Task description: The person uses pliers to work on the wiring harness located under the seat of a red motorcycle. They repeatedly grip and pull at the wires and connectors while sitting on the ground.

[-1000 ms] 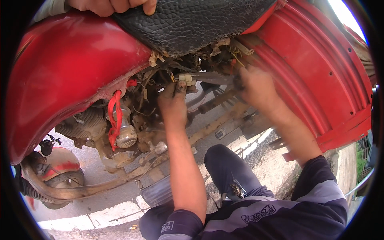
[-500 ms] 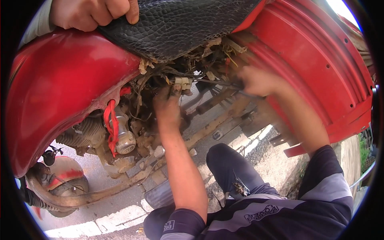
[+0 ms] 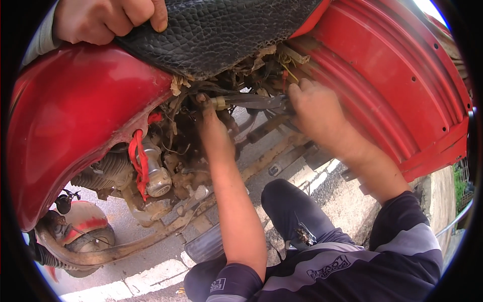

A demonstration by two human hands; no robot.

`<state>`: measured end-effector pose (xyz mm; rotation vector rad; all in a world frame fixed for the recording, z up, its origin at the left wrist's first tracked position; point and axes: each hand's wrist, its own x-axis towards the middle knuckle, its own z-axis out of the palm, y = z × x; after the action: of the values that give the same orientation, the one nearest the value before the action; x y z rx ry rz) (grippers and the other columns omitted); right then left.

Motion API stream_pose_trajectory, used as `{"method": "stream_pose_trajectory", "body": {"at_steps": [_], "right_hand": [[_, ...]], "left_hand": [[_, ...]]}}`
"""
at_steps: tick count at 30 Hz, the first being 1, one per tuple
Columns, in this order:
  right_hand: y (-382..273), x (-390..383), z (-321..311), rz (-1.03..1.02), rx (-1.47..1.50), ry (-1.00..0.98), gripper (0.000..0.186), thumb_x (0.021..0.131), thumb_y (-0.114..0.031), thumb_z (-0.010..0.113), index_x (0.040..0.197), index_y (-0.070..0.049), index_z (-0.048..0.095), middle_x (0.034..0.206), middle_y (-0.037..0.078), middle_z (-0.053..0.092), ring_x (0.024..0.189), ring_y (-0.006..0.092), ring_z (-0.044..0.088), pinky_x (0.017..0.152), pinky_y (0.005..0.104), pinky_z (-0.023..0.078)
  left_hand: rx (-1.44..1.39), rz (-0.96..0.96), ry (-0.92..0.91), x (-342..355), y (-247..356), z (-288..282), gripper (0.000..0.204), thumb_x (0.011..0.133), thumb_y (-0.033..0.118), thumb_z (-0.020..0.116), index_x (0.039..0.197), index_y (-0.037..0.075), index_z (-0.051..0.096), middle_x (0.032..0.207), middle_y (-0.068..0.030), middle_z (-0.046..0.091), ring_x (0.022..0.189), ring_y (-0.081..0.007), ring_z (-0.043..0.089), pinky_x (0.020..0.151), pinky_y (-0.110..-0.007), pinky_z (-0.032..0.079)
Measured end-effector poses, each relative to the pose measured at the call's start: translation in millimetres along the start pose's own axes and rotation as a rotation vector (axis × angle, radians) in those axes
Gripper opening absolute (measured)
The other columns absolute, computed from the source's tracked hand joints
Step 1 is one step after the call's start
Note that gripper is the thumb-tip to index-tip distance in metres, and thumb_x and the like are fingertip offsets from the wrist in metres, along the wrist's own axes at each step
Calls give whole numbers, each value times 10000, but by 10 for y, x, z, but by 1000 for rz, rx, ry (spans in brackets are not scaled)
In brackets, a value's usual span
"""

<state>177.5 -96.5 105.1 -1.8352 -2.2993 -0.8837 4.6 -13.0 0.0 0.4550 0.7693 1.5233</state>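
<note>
My left hand (image 3: 214, 126) reaches in beneath the black seat and pinches a cream plastic wiring connector (image 3: 220, 103) between thumb and fingers. From the right, my right hand (image 3: 317, 108) is closed round the handles of long grey pliers (image 3: 256, 102). Their tip points left and meets the connector's right side; whether the jaws grip it I cannot tell. Around both hands runs a tangle of dusty dark wires (image 3: 241, 80). At the top left another person's hand (image 3: 110, 20), in a grey sleeve, rests on the edge of the black textured seat (image 3: 216, 40).
A red fuel tank (image 3: 85, 95) lies on the left and a red ribbed fender panel (image 3: 382, 75) on the right. Below the tank sit the engine (image 3: 108, 168) and a red strap (image 3: 140, 161). A rusty frame tube (image 3: 146, 241) crosses in front of my knees.
My right hand, blurred before, is now steadier and slightly left, with the pliers' tip against the connector. My left fingers have shifted a little left and up.
</note>
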Motion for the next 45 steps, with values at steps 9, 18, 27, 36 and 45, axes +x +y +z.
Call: {"method": "stream_pose_trajectory", "body": {"at_steps": [9, 18, 27, 36, 45], "right_hand": [[-39, -12, 32, 27, 42, -4, 268, 687, -91, 750, 915, -17, 629, 886, 171, 656, 854, 331, 691, 735, 421, 572], [321, 532, -283, -161, 34, -227, 248, 719, -234, 716, 840, -19, 727, 837, 200, 718, 851, 389, 708, 739, 487, 571], [427, 535, -197, -208, 212, -377, 295, 717, -250, 701, 853, 10, 737, 803, 239, 701, 846, 424, 698, 772, 516, 555], [182, 454, -365, -192, 201, -392, 268, 721, -239, 705, 805, 15, 726, 774, 242, 694, 825, 410, 705, 747, 493, 564], [-123, 66, -40, -31, 7, -117, 310, 731, -259, 776, 900, -21, 672, 828, 155, 694, 795, 312, 716, 708, 420, 577]], "left_hand": [[205, 262, -61, 112, -142, -183, 336, 1037, 404, 513, 1010, 89, 626, 795, 4, 576, 640, -127, 521, 555, -298, 435], [347, 514, -201, 250, -226, -294, 442, 1060, 404, 455, 962, -6, 588, 763, -30, 503, 719, -143, 457, 665, -333, 395], [267, 526, -215, 317, -247, -221, 355, 1006, 295, 450, 826, -2, 519, 724, -62, 437, 690, -191, 419, 652, -362, 363], [395, 743, 156, 688, -703, -245, 279, 1001, 166, 497, 1065, -50, 660, 980, -235, 688, 936, -369, 643, 834, -431, 499], [634, 604, 47, 403, -225, -214, 465, 991, 303, 484, 1150, -99, 655, 1112, -148, 706, 983, -249, 604, 916, -362, 450]]}}
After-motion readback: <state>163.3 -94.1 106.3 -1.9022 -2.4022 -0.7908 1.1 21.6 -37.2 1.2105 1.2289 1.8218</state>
